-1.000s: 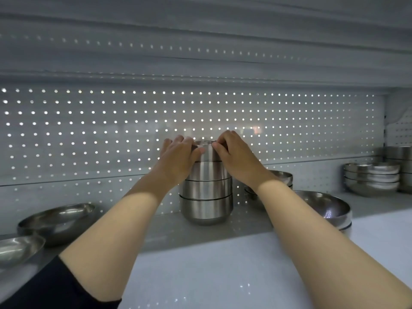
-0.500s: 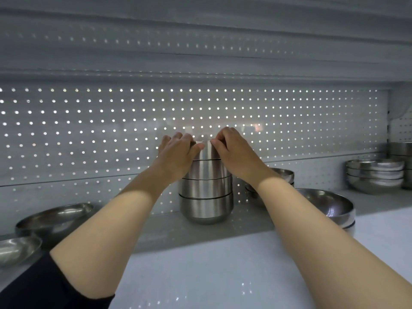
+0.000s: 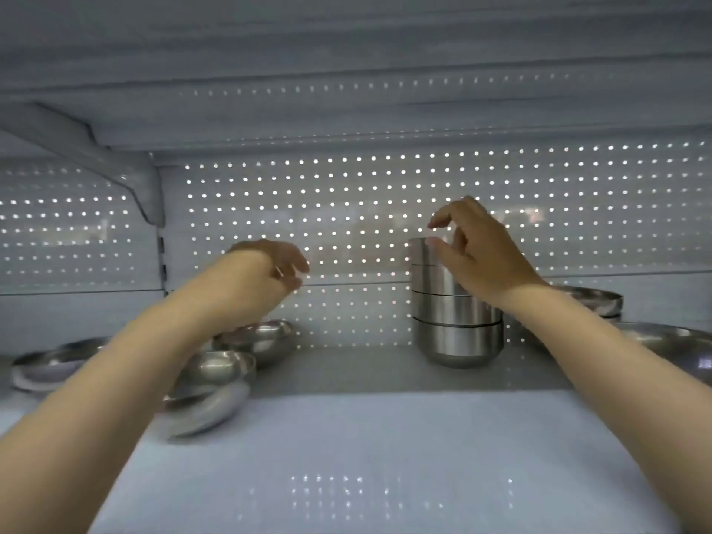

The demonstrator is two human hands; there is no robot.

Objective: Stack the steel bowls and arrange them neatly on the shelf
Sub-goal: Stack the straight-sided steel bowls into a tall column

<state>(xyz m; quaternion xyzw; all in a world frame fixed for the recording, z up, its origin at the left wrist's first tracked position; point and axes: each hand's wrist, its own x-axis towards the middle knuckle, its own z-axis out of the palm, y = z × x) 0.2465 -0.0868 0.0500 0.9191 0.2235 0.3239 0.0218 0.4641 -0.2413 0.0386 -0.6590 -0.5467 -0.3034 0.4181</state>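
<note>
A stack of several steel bowls stands upright on the white shelf, against the perforated back panel. My right hand hovers by the top bowl with loose, spread fingers and holds nothing. My left hand hangs in the air left of the stack, above the loose bowls, fingers relaxed and empty. Loose shallow steel bowls lie at the left, partly hidden by my left forearm.
More shallow bowls sit at the far left edge. Behind my right forearm are a small bowl pile and a wide steel bowl. A shelf bracket hangs at the upper left. An upper shelf spans overhead.
Both hands have let go of the top bowl of the stack. My left hand moved away to the left; my right hand lifted slightly. The view swung left, so the stack sits further right.
</note>
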